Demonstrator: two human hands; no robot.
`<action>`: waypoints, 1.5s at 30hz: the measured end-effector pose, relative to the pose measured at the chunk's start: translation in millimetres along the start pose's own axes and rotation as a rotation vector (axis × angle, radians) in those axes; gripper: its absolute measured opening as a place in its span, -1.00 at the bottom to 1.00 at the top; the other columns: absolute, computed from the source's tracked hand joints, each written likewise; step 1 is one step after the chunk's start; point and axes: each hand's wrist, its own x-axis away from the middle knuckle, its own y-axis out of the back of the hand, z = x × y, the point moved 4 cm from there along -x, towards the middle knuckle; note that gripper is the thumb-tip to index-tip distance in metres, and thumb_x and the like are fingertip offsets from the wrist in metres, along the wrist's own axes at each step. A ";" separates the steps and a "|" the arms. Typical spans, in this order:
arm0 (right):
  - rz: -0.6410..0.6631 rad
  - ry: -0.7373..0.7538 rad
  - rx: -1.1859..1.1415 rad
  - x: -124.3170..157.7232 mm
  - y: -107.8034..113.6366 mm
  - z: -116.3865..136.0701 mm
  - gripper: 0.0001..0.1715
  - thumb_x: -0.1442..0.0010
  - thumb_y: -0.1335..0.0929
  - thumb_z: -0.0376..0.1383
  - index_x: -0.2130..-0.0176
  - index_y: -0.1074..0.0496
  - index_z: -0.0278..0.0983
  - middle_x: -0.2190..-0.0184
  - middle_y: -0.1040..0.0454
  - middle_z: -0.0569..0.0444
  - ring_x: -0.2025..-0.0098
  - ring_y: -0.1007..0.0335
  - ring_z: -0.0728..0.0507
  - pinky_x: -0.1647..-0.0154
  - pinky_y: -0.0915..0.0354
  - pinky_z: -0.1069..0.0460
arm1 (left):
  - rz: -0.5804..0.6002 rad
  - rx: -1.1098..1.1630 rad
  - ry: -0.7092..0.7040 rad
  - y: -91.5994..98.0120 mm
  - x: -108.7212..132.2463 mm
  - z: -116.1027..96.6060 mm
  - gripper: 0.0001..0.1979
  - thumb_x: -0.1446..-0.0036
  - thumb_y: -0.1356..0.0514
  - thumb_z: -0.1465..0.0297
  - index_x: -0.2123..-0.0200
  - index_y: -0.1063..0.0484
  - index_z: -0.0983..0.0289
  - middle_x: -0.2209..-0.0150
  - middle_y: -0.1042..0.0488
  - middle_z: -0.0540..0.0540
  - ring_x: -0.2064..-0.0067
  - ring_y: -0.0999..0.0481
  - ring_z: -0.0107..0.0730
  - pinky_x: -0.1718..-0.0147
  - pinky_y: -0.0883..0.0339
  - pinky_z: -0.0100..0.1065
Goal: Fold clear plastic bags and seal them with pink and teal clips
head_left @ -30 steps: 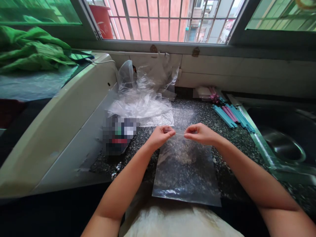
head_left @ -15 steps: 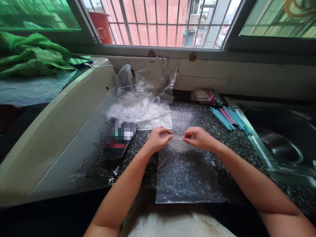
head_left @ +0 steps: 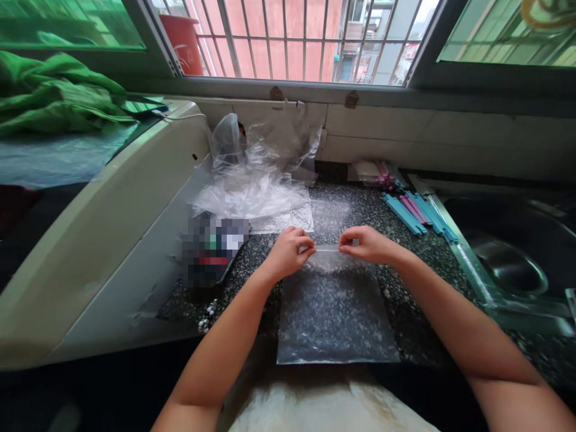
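A clear plastic bag lies flat over the speckled dark counter, its bottom edge reaching past the front edge toward my body. At its far edge runs a thin whitish strip. My left hand pinches the left part of this edge between thumb and fingers. The right part is pinched by my right hand. A short stretch of the strip shows between the two hands. The bag looks flat, and I cannot make out anything inside it.
A heap of clear plastic bags lies behind my left hand, with a blurred-out dark device nearer. Blue and pink plastic strips lie at right, beside a sink. Green cloth tops the pale appliance at left.
My hands have moved slightly apart, the right one to the right, so more of the strip shows between them. The bag's lower edge has shifted a little left.
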 end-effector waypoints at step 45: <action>-0.176 0.039 -0.263 -6.1 0.2 3.0 -0.79 0.03 -0.30 -0.21 0.54 -0.37 -0.32 0.58 -0.37 0.13 0.50 -0.21 0.01 0.41 -0.16 0.07 | -0.009 0.255 0.175 -7.6 -3.3 -2.6 -0.92 0.01 -0.16 0.47 0.50 -0.44 0.30 0.47 -0.43 0.03 0.32 -0.39 -0.37 0.25 -0.24 -0.33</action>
